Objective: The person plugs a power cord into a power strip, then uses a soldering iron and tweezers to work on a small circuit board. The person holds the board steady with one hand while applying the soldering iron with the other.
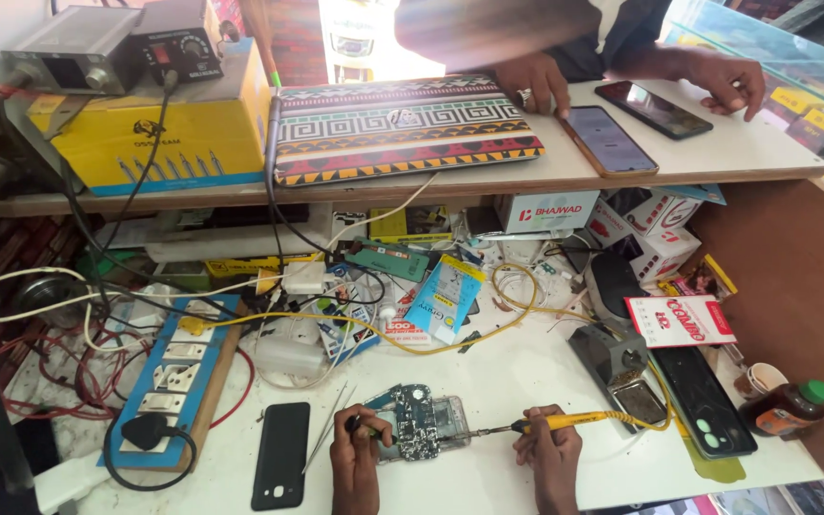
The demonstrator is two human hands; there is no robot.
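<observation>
Both hands work close: left hand [355,458] pinches the light, fragile circuit board [415,420] by its edge, right hand [550,453] grips a yellow soldering iron [565,420] beside it.

I look down on a white desk [526,381] cluttered under a raised wooden shelf [679,157]. Right of the shelf, a brown panel [793,277] closes the corner. Behind the shelf, bright daylight [364,38] floods in.
</observation>
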